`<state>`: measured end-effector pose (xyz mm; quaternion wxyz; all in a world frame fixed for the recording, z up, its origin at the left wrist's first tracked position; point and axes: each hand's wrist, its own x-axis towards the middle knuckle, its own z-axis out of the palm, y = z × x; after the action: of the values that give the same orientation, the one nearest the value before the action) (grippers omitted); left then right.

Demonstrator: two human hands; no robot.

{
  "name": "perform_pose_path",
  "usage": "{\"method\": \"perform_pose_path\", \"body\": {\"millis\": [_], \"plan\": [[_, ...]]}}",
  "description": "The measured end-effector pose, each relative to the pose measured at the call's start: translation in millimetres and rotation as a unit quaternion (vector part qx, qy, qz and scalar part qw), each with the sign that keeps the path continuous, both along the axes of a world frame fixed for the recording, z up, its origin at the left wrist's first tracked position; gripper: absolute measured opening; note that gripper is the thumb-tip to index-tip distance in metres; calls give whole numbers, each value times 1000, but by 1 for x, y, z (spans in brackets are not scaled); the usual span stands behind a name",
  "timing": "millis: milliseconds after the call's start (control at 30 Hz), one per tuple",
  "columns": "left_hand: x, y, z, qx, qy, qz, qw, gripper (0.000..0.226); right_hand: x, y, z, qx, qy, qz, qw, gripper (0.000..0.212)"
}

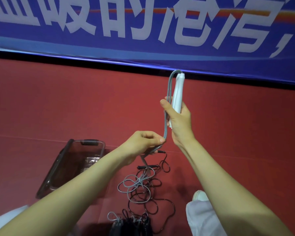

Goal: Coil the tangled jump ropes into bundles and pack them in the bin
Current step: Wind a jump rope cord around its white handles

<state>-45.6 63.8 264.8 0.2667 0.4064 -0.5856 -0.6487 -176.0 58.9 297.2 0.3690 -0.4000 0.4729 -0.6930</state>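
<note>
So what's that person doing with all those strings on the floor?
A person is coiling a grey jump rope. Their right hand holds its white handles upright, and their left hand pinches the cord just below. The rest trails down into a tangle with a thin black rope on the red floor. A dark see-through plastic bin sits at the left.

right hand [177,117] raised, fingers curled, left hand [143,142] pinching lower
</note>
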Motion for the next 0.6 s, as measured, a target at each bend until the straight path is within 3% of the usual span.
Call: {"method": "perform_pose_path", "body": {"millis": [200,333,467,600], "plan": [[1,-4,0,-6,-17,-23,1000,10,2,-3,-2,12,-41,42,998,13],[10,-13,7,-9,-46,-23,999,5,3,-1,-2,19,7,76,997,16],[19,-34,26,-38,93,171,980,16,8,2,-7,58,52,140,987,14],[27,-34,42,-114,166,162,966,11,18,4,-17,96,153,154,971,25]]}}
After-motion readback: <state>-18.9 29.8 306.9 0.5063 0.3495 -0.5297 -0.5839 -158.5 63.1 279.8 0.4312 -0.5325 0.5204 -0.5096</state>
